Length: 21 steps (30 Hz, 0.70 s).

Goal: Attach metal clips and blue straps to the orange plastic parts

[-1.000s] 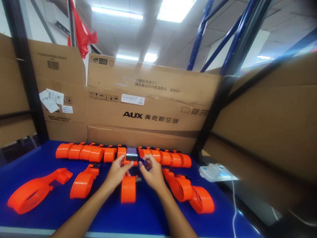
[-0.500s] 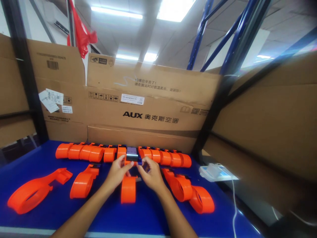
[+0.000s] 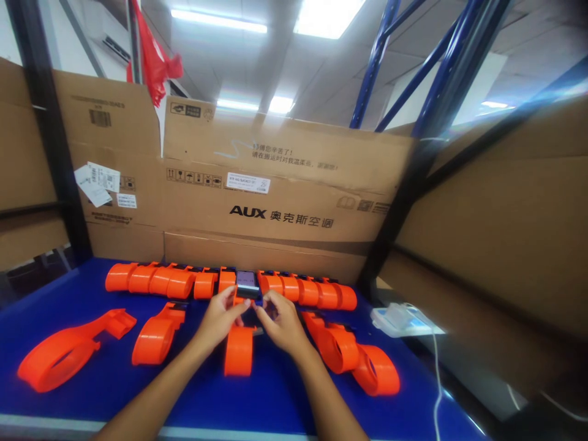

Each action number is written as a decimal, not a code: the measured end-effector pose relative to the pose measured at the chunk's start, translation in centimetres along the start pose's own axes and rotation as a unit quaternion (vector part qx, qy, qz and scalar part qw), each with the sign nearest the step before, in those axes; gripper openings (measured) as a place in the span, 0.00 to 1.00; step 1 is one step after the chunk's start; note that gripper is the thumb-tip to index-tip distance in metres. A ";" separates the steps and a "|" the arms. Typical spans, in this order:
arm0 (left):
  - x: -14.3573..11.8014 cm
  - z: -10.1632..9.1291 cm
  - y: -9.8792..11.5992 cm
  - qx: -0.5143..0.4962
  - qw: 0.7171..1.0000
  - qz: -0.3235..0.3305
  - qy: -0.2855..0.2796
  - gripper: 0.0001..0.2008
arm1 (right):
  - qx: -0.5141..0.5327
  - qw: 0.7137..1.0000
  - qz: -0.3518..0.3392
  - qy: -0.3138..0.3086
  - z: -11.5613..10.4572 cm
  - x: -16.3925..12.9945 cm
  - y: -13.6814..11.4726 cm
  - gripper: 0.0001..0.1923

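Observation:
In the middle of the blue table, my left hand (image 3: 221, 317) pinches the orange end of a strap, thumb on top. My right hand (image 3: 281, 320) is closed at a small dark blue piece (image 3: 258, 300) by the same end; its fingertips partly hide it. Just beyond my fingers is a small dark device with a lit screen (image 3: 247, 282); whether they touch it I cannot tell. Below my hands sits an orange strap loop (image 3: 239, 352); its link to the held end is hidden.
A row of rolled orange straps (image 3: 158, 280) with dark ends lines the table's back, before a cardboard wall (image 3: 202, 211). Loose orange loops lie left (image 3: 59, 361) and right (image 3: 376, 370). A white box with a cable (image 3: 404, 320) is at the right edge.
The view has shifted very slightly. My hands keep the same hold, with hardly any movement at the fingertips.

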<state>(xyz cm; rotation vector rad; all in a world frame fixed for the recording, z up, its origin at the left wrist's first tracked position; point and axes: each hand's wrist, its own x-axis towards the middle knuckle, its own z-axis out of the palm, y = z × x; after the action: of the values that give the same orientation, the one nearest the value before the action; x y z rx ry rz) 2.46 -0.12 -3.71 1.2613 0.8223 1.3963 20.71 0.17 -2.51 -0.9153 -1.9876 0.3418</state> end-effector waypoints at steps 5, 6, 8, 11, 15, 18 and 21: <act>-0.1 0.2 0.1 -0.002 1.000 0.006 0.001 0.22 | -0.015 1.000 -0.014 -0.005 -0.1 0.1 -0.4 0.11; -0.2 0.2 0.2 -0.003 1.000 0.004 0.002 0.22 | -0.015 1.000 -0.015 -0.005 -0.2 0.1 -0.5 0.11; -0.2 0.2 0.3 -0.008 1.000 0.000 0.004 0.22 | -0.014 1.000 -0.014 -0.004 -0.3 0.0 -0.7 0.10; -0.2 0.2 0.6 -0.031 0.999 -0.016 0.013 0.24 | -0.005 1.000 -0.015 -0.004 -0.6 0.0 -1.0 0.09; -0.4 0.4 1.1 -0.098 0.994 -0.053 0.016 0.33 | 0.055 0.997 -0.029 0.039 -0.9 0.0 -0.9 0.08; -0.9 0.9 1.5 -0.155 0.985 -0.074 -0.011 0.39 | 0.155 0.984 0.004 0.087 -0.8 0.2 -0.6 0.13; -1.6 1.5 1.4 -0.193 0.975 -0.097 -0.055 0.43 | 0.249 0.963 0.074 0.068 -0.5 0.5 -0.6 0.21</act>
<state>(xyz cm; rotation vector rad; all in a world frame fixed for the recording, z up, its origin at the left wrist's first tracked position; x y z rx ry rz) 3.39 -2.17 -2.43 0.9226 0.5493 1.2431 20.70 0.06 -1.57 -0.7373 -1.6006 0.8026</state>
